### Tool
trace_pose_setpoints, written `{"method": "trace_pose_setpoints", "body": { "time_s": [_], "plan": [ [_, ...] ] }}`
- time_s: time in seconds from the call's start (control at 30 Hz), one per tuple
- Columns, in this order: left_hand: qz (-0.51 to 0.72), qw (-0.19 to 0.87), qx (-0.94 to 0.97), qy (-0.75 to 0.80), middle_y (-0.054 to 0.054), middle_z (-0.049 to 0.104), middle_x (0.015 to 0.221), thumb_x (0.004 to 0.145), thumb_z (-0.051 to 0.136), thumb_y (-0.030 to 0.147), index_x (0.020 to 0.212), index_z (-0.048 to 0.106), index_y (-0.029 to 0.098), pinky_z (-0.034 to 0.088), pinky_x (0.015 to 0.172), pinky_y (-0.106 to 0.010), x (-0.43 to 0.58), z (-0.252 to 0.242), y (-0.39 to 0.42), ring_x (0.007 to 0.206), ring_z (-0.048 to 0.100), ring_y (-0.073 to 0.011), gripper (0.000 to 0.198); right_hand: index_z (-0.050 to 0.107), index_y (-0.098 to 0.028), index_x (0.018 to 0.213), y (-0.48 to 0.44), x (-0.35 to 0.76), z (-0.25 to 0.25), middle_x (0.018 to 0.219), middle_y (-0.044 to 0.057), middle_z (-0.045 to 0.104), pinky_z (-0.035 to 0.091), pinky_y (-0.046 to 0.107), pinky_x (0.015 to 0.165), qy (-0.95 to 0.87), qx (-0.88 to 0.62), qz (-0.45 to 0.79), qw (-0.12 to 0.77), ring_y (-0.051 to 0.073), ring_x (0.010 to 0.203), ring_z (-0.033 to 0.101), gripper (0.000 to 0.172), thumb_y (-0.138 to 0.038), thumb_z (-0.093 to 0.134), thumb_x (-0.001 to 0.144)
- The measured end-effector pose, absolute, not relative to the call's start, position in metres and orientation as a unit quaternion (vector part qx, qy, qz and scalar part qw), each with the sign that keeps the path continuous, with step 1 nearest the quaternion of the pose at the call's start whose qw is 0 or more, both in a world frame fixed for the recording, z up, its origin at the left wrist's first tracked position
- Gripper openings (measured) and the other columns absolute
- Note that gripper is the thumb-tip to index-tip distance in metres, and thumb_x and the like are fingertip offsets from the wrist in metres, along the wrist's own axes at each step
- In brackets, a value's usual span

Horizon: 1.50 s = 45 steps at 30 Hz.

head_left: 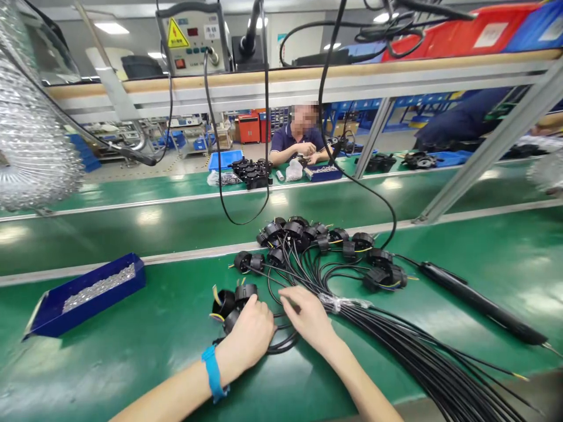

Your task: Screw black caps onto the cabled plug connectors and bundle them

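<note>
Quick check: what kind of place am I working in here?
Most likely a factory assembly line for electrical parts: a long green workbench, a soldering station overhead, and bundled black cables ending in round black connectors.

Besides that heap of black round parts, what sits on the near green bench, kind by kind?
Blue tray of silvery bits: 1
Tied bundle of black cables: 1
Long black tool: 1
Total: 3

left hand (248,337) hides its own fingertips (curled over the connectors (233,299)); cable bundle (417,351) runs off the lower edge.
</note>
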State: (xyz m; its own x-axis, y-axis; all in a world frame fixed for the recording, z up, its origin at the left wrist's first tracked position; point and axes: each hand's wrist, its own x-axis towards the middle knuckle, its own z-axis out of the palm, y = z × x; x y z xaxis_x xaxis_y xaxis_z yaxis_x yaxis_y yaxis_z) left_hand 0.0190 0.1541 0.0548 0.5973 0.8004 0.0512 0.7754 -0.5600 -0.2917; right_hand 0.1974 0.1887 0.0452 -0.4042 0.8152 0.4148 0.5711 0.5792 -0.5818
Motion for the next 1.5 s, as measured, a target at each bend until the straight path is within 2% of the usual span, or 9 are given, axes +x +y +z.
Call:
{"method": "trace_pose_setpoints", "body": {
  "time_s": [0.13, 0.27, 0.53, 0.73, 0.97, 1.1, 1.2, 1.3, 1.5],
  "plan": [
    [0.083, 0.093, -0.896, -0.426, -0.014, 0.072, 0.082, 0.098, 0.056, 0.035, 0.09, 0.069, 0.01, 0.045, 0.093, -0.047, 0.028, 0.065, 0.145, 0.076, 0.067, -0.0272, 0.03, 0.061, -0.017, 0.13, 0.214, 0.195, 0.048, 0.132, 0.015, 0.062, 0.05, 0.05, 0.106, -0.827, -0.454, 0.113, 0.311, 0.03, 0.124, 0.057, 0.034, -0.022, 0.053, 0.098],
    [0.093, 0.055, -0.902, -0.417, -0.013, 0.072, 0.088, 0.097, 0.057, 0.036, 0.099, 0.066, 0.01, 0.046, 0.094, -0.046, 0.021, 0.07, 0.134, 0.08, 0.068, -0.0272, 0.027, 0.062, -0.009, 0.128, 0.216, 0.182, 0.033, 0.115, 0.018, 0.067, 0.054, 0.053, 0.096, -0.85, -0.448, 0.133, 0.245, 0.033, 0.108, 0.061, 0.036, -0.02, 0.057, 0.094],
    [-0.055, 0.0, -0.925, -0.376, -0.004, 0.067, 0.099, 0.103, 0.044, 0.025, 0.089, 0.061, 0.018, 0.044, 0.089, -0.035, 0.018, 0.101, 0.182, 0.094, 0.06, -0.0207, 0.023, 0.073, -0.014, 0.101, 0.184, 0.174, 0.02, 0.101, 0.012, 0.071, 0.055, 0.039, 0.086, -0.858, -0.423, 0.179, 0.229, 0.028, 0.096, 0.065, 0.018, -0.019, 0.066, 0.085],
    [0.02, 0.044, -0.926, -0.374, -0.009, 0.068, 0.101, 0.098, 0.055, 0.027, 0.098, 0.064, 0.014, 0.043, 0.096, -0.039, 0.026, 0.082, 0.251, 0.101, 0.061, -0.0252, 0.015, 0.077, -0.022, 0.094, 0.185, 0.177, 0.027, 0.082, 0.002, 0.075, 0.055, 0.03, 0.074, -0.858, -0.393, 0.208, 0.258, 0.02, 0.077, 0.07, 0.01, -0.028, 0.072, 0.087],
    [0.053, 0.039, -0.914, -0.401, -0.013, 0.071, 0.103, 0.09, 0.066, 0.036, 0.106, 0.067, 0.011, 0.045, 0.093, -0.042, 0.017, 0.075, 0.241, 0.097, 0.065, -0.0283, 0.03, 0.063, -0.009, 0.127, 0.228, 0.193, 0.035, 0.124, 0.017, 0.067, 0.049, 0.046, 0.104, -0.777, -0.517, 0.136, 0.332, 0.03, 0.117, 0.06, 0.035, -0.023, 0.057, 0.096],
    [0.082, 0.047, -0.913, -0.397, -0.018, 0.072, 0.097, 0.09, 0.065, 0.032, 0.1, 0.07, 0.004, 0.047, 0.086, -0.041, 0.026, 0.075, 0.228, 0.096, 0.066, -0.031, 0.03, 0.056, -0.004, 0.136, 0.25, 0.188, 0.028, 0.127, 0.02, 0.067, 0.053, 0.044, 0.101, -0.79, -0.514, 0.17, 0.286, 0.03, 0.115, 0.064, 0.043, -0.019, 0.057, 0.095],
    [0.074, 0.054, -0.921, -0.379, -0.017, 0.073, 0.092, 0.092, 0.059, 0.022, 0.091, 0.071, 0.006, 0.047, 0.084, -0.042, 0.026, 0.082, 0.222, 0.09, 0.067, -0.0299, 0.021, 0.057, -0.007, 0.136, 0.249, 0.183, 0.022, 0.125, 0.017, 0.069, 0.054, 0.042, 0.101, -0.821, -0.47, 0.189, 0.263, 0.027, 0.113, 0.065, 0.042, -0.012, 0.053, 0.094],
    [0.014, 0.047, -0.929, -0.366, -0.01, 0.072, 0.085, 0.093, 0.055, 0.018, 0.085, 0.068, 0.012, 0.045, 0.078, -0.038, 0.023, 0.099, 0.227, 0.08, 0.065, -0.0239, 0.017, 0.068, -0.011, 0.118, 0.24, 0.182, 0.022, 0.108, 0.012, 0.073, 0.055, 0.039, 0.094, -0.85, -0.422, 0.201, 0.242, 0.025, 0.102, 0.066, 0.029, -0.011, 0.053, 0.092],
    [-0.032, 0.088, -0.953, -0.288, -0.007, 0.067, 0.082, 0.103, 0.045, 0.024, 0.079, 0.064, 0.016, 0.04, 0.076, -0.037, 0.028, 0.104, 0.263, 0.085, 0.059, -0.0219, 0.032, 0.07, -0.011, 0.107, 0.231, 0.185, 0.028, 0.109, 0.014, 0.073, 0.052, 0.038, 0.099, -0.871, -0.389, 0.202, 0.224, 0.026, 0.105, 0.065, 0.025, -0.014, 0.059, 0.086]
  ]
}}
